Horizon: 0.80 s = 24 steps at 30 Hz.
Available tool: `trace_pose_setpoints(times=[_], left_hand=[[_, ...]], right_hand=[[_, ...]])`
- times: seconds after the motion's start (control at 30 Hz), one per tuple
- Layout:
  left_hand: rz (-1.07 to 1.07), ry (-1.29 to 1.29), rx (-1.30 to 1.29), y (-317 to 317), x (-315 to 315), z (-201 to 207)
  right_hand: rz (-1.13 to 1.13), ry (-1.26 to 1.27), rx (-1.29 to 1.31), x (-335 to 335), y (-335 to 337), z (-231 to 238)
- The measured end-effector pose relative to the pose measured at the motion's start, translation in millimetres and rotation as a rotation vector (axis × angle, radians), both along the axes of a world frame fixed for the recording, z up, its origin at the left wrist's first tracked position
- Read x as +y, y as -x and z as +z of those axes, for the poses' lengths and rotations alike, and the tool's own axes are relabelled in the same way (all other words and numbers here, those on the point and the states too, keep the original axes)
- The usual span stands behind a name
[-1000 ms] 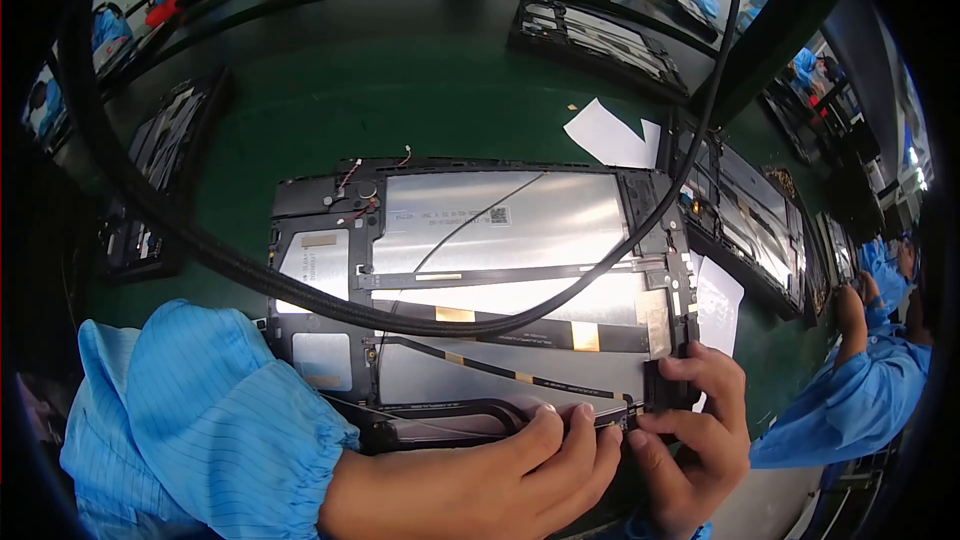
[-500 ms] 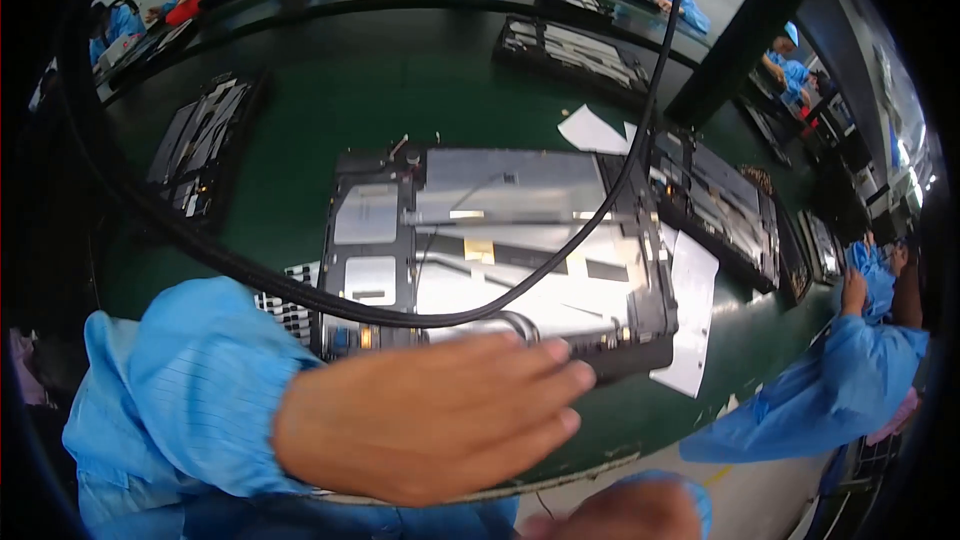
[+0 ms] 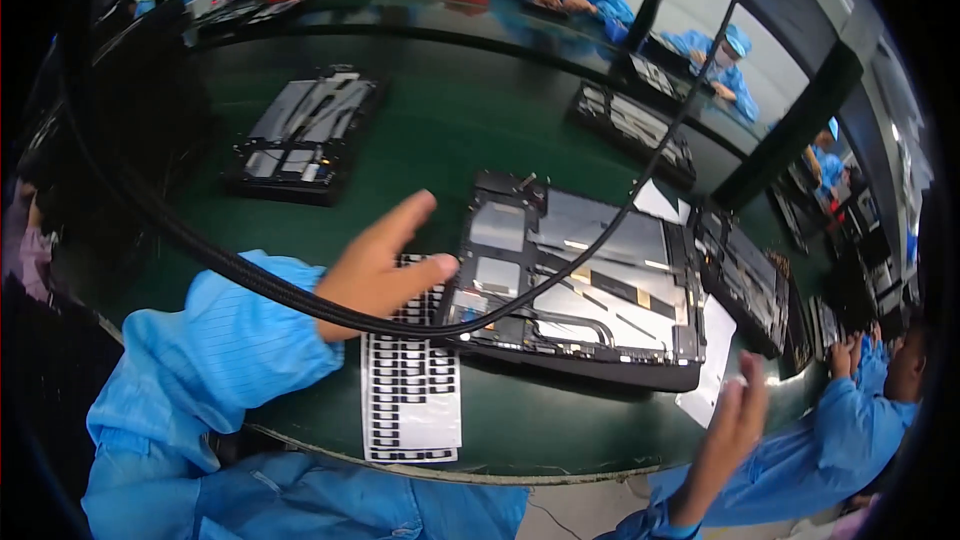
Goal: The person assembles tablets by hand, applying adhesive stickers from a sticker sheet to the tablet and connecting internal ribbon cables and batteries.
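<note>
I see my two bare hands over a dark green, smooth workbench. My left hand comes out of a light blue ribbed sleeve, fingers spread loosely open and gripping nothing; its fingertips hover over the top of one white sheet of small black rectangular stickers lying flat at the bench's near edge. My right hand is raised at the lower right, blurred, open with fingers together and empty.

Between the hands lies one opened flat device panel: a black rectangular frame around dull silver metal plates, with thin black cables and small tan tape patches. One white paper sheet pokes from under its right end. I count at least three more similar black panels farther off. One thick black braided cable hangs across the view.
</note>
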<state>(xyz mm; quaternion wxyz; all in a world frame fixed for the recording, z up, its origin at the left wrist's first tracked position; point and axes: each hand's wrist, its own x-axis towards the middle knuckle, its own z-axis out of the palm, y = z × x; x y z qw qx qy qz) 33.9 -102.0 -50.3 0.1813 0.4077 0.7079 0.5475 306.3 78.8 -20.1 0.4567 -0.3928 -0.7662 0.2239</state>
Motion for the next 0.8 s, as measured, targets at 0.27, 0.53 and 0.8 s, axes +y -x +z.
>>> trace_pose_setpoints(times=[0.27, 0.53, 0.8], left_hand=[[-0.007, -0.05, 0.102, -29.5, 26.1, -9.0], [0.154, -0.291, 0.163, -8.4, -23.9, 23.8], [0.731, -0.262, 0.174, 45.4, -63.8, 11.1]], right_hand=[[0.144, 0.005, 0.004, 22.2, 36.2, -37.0], [0.428, 0.004, 0.215, 41.7, 139.1, 62.7], [0.692, -0.064, 0.238, 11.5, 380.0, 63.3]])
